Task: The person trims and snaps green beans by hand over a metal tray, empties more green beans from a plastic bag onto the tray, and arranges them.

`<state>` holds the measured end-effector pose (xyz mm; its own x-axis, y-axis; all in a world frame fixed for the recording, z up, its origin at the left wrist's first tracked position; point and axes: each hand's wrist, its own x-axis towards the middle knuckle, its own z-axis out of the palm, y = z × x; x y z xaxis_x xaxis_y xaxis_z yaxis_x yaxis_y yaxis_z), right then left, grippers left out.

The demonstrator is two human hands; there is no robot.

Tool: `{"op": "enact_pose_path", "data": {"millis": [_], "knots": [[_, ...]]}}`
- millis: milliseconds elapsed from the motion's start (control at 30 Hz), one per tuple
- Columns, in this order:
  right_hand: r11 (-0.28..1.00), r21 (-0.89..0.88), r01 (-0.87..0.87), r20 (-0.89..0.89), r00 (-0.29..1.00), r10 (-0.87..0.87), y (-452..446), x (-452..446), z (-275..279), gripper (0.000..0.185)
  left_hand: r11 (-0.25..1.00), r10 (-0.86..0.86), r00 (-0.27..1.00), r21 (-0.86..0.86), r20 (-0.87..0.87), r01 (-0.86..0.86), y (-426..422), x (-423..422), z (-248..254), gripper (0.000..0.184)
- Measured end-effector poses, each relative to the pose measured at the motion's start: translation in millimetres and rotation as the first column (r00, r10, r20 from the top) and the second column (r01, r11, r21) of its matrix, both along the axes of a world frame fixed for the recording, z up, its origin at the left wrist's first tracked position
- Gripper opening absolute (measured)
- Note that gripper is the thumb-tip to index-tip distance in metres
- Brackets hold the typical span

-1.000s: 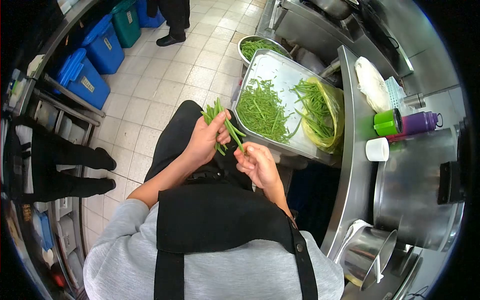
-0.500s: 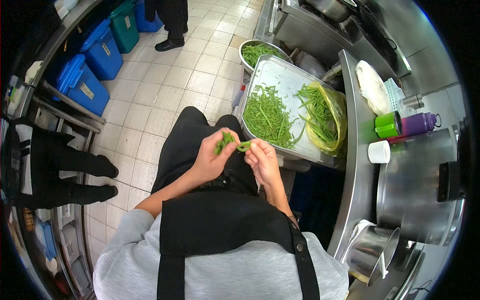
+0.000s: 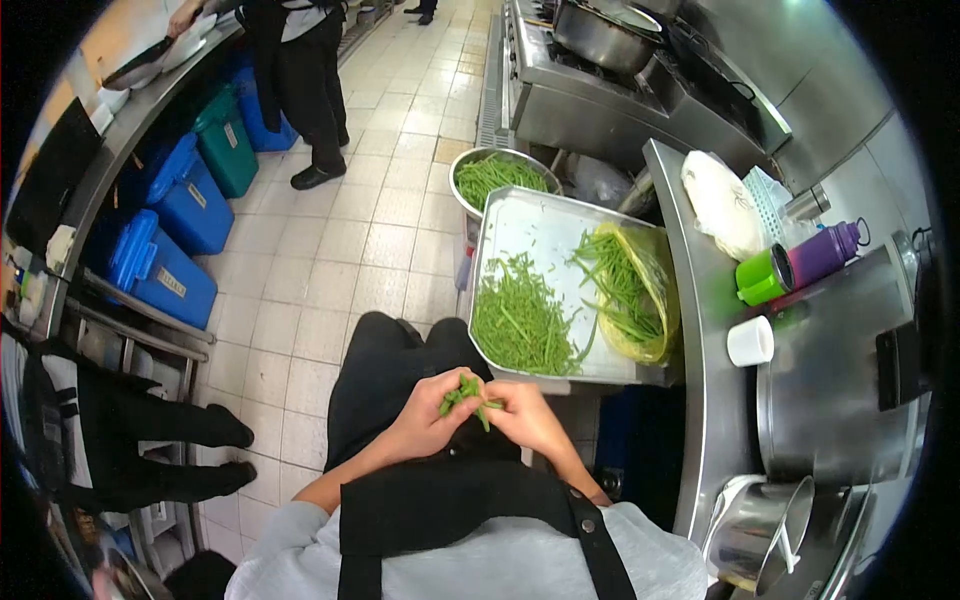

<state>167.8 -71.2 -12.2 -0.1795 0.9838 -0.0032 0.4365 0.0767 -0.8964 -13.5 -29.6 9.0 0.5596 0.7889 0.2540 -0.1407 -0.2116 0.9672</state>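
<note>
In front of my lap, my left hand (image 3: 432,412) is closed around a small bunch of green beans (image 3: 462,396), with pieces showing above and below the fingers. Against it, my right hand (image 3: 522,412) pinches the end of a green bean; its fingertips are partly hidden. Just beyond both hands is a metal tray (image 3: 545,215). On the tray's left side lies a pile of broken green bean pieces (image 3: 520,320). Longer beans (image 3: 622,290) spill from a yellow plastic bag (image 3: 650,345) on its right side.
A metal bowl of beans (image 3: 500,178) stands behind the tray. To the right, a steel counter (image 3: 705,400) carries a purple bottle (image 3: 828,250), a white cup (image 3: 750,342) and a large pot (image 3: 835,390). Blue bins (image 3: 190,195) line the left. Two people (image 3: 310,90) stand nearby.
My hands have come closer together, and the bean stretched between them now sits against the bunch. The camera view has tilted up, so the tray and hands appear lower.
</note>
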Motion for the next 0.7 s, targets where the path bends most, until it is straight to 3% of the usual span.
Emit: {"op": "enact_pose_path", "data": {"millis": [67, 100, 133, 200, 267, 400, 467, 533, 600, 700], "knots": [[0.983, -0.096, 0.158, -0.022, 0.987, -0.16, 10.1, 16.2, 23.7, 0.011, 0.968, 0.053, 0.996, -0.249, 0.078, -0.032, 9.1, -2.3, -0.7, 0.008], [0.969, 0.005, 0.248, -0.132, 0.96, -0.245, 16.5, 26.2, 21.9, 0.008, 0.893, 0.074, 0.962, -0.447, 0.263, 0.054, 20.4, -3.1, -4.0, 0.01], [0.93, 0.095, 0.355, -0.117, 0.932, -0.343, 23.3, 33.6, 31.6, 0.006, 0.842, 0.169, 0.909, -0.536, 0.38, 0.067, 32.1, -1.3, -4.8, 0.015], [0.876, 0.027, 0.482, -0.156, 0.867, -0.473, 37.1, 56.4, 26.5, 0.01, 0.722, 0.327, 0.798, -0.678, 0.506, 0.134, 65.0, 1.5, -3.0, 0.018], [0.84, 0.229, 0.492, 0.018, 0.861, -0.509, 54.8, 66.2, 36.3, 0.025, 0.67, 0.36, 0.765, -0.718, 0.534, 0.186, 104.1, 0.4, -8.0, 0.022], [0.81, 0.434, 0.395, 0.35, 0.755, -0.555, 82.6, 84.8, 14.9, 0.055, 0.552, 0.425, 0.807, -0.824, 0.41, 0.129, 200.5, 18.8, -30.6, 0.017], [0.86, 0.282, 0.424, 0.358, 0.785, -0.505, 90.3, 90.7, 0.4, 0.065, 0.461, 0.461, 0.842, -0.886, 0.279, 0.042, 249.4, 52.7, -26.1, 0.015], [0.875, 0.21, 0.437, 0.419, 0.768, -0.484, 97.4, 91.8, -7.9, 0.067, 0.41, 0.512, 0.809, -0.909, 0.291, 0.067, 299.4, 100.4, -25.3, 0.019], [0.905, 0.12, 0.408, 0.504, 0.76, -0.41, 102.6, 95.4, -17.5, 0.064, 0.487, 0.457, 0.83, -0.871, 0.321, 0.068, 356.6, 147.6, -47.2, 0.019], [0.927, 0.046, 0.372, 0.578, 0.747, -0.329, 107.4, 98.1, -21.0, 0.062, 0.514, 0.24, 0.942, -0.854, 0.233, 0.08, 429.1, 195.6, -83.0, 0.032]]}}
